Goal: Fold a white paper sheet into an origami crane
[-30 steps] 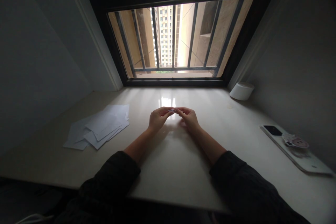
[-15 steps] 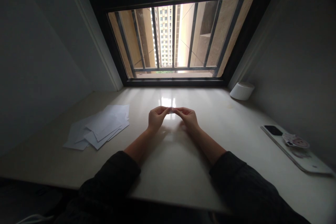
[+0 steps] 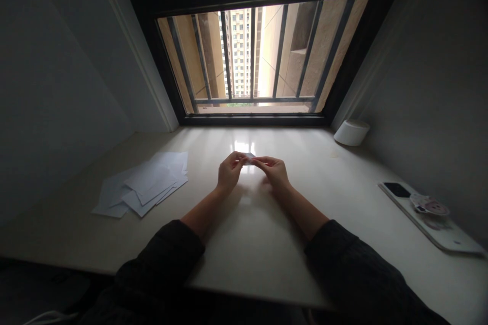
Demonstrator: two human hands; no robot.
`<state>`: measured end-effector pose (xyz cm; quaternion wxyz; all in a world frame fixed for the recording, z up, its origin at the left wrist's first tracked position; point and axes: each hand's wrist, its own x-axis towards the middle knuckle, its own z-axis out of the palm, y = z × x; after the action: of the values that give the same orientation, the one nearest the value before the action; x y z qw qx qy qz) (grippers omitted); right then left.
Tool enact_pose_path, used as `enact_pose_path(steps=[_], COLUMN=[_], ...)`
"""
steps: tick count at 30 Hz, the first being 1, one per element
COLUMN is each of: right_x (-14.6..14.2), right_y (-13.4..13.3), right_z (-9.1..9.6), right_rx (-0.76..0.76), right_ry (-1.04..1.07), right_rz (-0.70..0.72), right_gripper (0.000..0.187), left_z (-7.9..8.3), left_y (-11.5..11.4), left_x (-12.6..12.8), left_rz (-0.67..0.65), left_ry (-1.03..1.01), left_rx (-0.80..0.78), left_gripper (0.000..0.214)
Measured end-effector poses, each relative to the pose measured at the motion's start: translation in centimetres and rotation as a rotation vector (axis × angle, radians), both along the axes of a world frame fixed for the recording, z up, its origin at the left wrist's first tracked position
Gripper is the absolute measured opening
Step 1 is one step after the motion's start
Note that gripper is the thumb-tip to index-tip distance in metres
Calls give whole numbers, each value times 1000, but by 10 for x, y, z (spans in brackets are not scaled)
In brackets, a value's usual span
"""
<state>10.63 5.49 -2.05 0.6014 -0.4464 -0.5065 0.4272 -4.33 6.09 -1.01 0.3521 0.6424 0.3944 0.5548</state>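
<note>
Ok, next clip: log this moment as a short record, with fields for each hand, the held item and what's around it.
Left hand: pinching small white paper piece
Right hand: pinching same piece from other side
Held item: small white paper piece, exact shape unclear
Left of hands: loose white paper sheets
Right of hands: white round object; dark phone
Surface: pale glossy desk

No legible text, label or number anywhere. Loose paper sheets (image 3: 141, 185), lower left of frame, show no readable marks; cartoon sticker (image 3: 430, 207), right edge, carries nothing readable.
</note>
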Motion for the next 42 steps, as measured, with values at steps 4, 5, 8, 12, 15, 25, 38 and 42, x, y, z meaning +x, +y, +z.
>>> enact_pose_path(steps=[4,5,8,12,15,25,38,42], right_x=[2,2,1,0,1,1,3,2], right_y=[0,-1,-3,-3,0,5,5,7], right_z=[0,0,0,0,-1,-5,-2,-4], right_rx=[-18,-29,-73,-63,-16,-44,-5,6], right_ry=[26,23,7,21,63,177,111,98], right_rz=[25,29,48,73,64,21,26,14], right_gripper=[34,35,42,41,34,34,31,32], left_z=[2,1,0,0,1,3,1,1], left_y=[0,0,2,3,3,2,4,3], left_x=[0,0,-1,-1,0,1,0,2], left_rz=[-83,-79,-36,42,73,34,-9,22], left_ry=[-24,-33,-67,-84,-92,-130,-194,-197], left_rx=[45,46,24,3,-13,-102,-37,-60], left_gripper=[19,19,18,16,15,21,13,12])
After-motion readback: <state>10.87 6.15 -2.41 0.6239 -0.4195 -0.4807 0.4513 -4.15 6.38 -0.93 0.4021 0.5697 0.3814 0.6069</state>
